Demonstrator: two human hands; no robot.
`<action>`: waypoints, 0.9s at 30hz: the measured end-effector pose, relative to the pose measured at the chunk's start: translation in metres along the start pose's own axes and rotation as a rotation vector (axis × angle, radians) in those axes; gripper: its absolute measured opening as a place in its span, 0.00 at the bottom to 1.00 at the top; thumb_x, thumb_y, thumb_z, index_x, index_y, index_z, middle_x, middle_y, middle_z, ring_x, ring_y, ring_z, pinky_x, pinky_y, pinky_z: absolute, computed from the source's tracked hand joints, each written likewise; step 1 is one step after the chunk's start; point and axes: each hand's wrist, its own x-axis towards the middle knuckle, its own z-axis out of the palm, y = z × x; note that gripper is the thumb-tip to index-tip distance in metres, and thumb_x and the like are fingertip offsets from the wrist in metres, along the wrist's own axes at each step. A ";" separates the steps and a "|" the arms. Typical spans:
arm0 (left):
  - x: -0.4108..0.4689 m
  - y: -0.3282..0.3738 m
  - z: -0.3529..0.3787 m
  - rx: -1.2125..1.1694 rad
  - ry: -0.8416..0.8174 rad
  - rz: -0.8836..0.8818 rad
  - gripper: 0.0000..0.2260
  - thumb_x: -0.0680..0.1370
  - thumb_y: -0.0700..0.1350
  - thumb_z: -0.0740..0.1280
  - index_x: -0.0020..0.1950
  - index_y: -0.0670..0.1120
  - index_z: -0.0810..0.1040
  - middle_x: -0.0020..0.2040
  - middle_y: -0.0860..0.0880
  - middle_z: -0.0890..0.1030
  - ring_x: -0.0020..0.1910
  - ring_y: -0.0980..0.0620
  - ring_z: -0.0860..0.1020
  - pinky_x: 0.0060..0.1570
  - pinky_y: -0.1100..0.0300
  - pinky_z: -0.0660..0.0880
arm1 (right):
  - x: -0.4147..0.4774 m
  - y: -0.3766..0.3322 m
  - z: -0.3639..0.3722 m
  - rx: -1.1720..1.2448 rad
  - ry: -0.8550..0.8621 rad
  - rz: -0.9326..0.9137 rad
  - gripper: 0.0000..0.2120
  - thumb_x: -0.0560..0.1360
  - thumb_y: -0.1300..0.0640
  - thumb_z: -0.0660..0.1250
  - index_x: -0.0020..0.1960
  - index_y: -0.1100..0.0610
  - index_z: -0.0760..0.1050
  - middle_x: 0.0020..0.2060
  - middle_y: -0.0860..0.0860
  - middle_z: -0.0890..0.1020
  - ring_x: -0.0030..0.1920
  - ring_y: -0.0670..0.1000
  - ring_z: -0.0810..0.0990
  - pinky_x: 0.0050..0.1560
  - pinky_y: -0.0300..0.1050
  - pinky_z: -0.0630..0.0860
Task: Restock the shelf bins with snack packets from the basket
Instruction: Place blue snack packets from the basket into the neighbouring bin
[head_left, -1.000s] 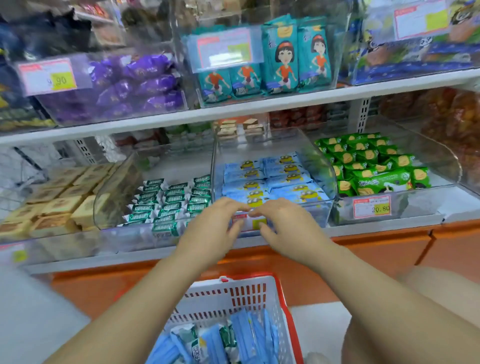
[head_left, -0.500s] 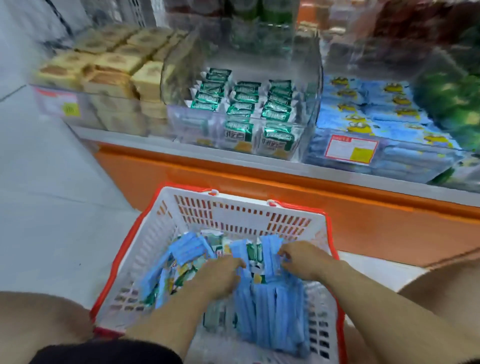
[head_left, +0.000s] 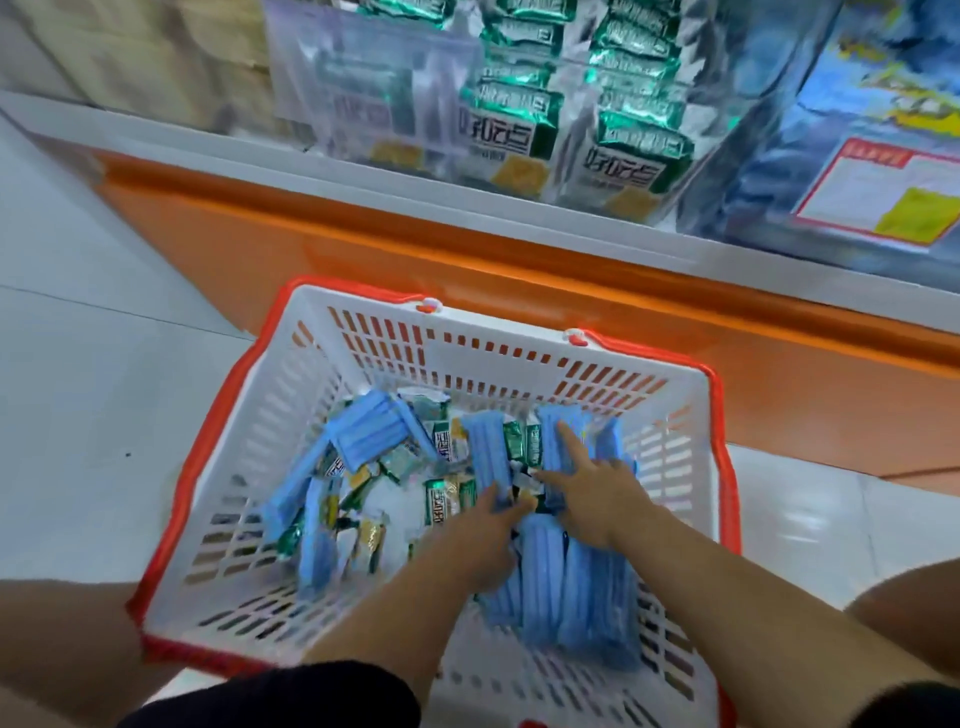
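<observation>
A white basket with a red rim (head_left: 384, 343) stands on the floor in front of me. Inside lie several blue snack packets (head_left: 576, 587) in stacks, mixed with green packets (head_left: 441, 499). My left hand (head_left: 483, 545) reaches into the middle of the basket, its fingers curled around the near end of one blue stack (head_left: 488, 447). To its right, my right hand (head_left: 597, 499) lies spread on another blue stack (head_left: 556, 431), index finger stretched along the top. Above, a clear shelf bin (head_left: 363, 104) holds green packets, and a bin of blue packets (head_left: 769, 156) sits to its right.
An orange shelf base (head_left: 363, 244) runs behind the basket under a white shelf edge (head_left: 208, 145). A price label (head_left: 878, 197) hangs on the blue bin. Pale floor tiles (head_left: 104, 389) lie to the left. My knees frame the basket at the lower left and right.
My hands left the blue bin's front and dropped into the basket. The view tilted down toward the basket, and my left hand has closed on a blue stack.
</observation>
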 end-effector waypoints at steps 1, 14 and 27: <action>-0.001 0.000 -0.001 -0.006 -0.003 -0.002 0.32 0.81 0.45 0.61 0.81 0.58 0.48 0.81 0.44 0.41 0.70 0.37 0.70 0.61 0.46 0.73 | 0.001 0.000 0.001 0.018 0.026 0.000 0.28 0.80 0.51 0.61 0.78 0.41 0.57 0.78 0.54 0.31 0.72 0.62 0.65 0.68 0.59 0.66; -0.017 0.011 -0.010 -0.014 0.015 0.026 0.31 0.81 0.44 0.62 0.81 0.56 0.52 0.81 0.46 0.49 0.75 0.38 0.64 0.70 0.45 0.69 | 0.005 0.014 0.003 0.364 -0.055 0.039 0.25 0.78 0.48 0.67 0.73 0.50 0.68 0.75 0.59 0.56 0.74 0.62 0.62 0.66 0.56 0.70; -0.024 0.006 -0.042 -0.450 0.197 0.007 0.22 0.82 0.47 0.64 0.77 0.51 0.66 0.73 0.46 0.71 0.63 0.47 0.76 0.58 0.54 0.76 | -0.009 0.012 -0.039 0.553 0.164 0.049 0.12 0.78 0.63 0.62 0.47 0.58 0.86 0.47 0.52 0.86 0.44 0.51 0.83 0.54 0.47 0.80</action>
